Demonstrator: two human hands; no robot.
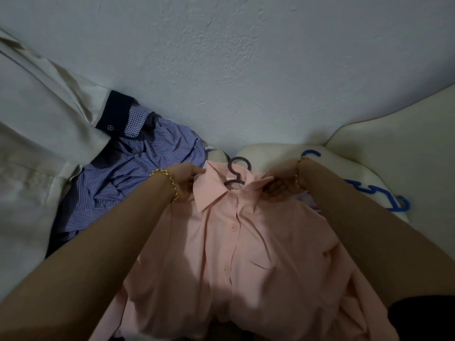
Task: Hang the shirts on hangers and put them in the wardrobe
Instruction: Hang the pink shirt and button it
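Shirt body: pink shirt [234, 254] lies front-up and buttoned, closest to the camera, running away between both forearms; smooth thin fabric, soft creases, chest pocket on the right side.
Sleeve: dark sleeve edge [428, 313] at the right upper arm.
Left hand: left hand [187, 177] pinches the left side of the shirt's collar, fingers curled on the fabric.
Right hand: right hand [278, 183] grips the shirt at the right collar point, fingers curled under the cloth.
Wrists: gold chain bracelet [170, 180] on each wrist.
Hanger: dark hanger [237, 172] sits inside the neck opening, between the hands; only the rounded hook and neck show, the rest is hidden by the shirt.
Left pile: striped shirt [128, 178], blue and white, crumpled, dark cuff with button, just beside the left hand.
Far left: pale garment [32, 143], smooth, partly under the striped one.
Right side: blue hangers [384, 190], fuzzy-looking, partly hidden by the right forearm.
Support: cream cushion [394, 143], padded, smooth.
Back: wall [221, 57], pale, rough plaster.
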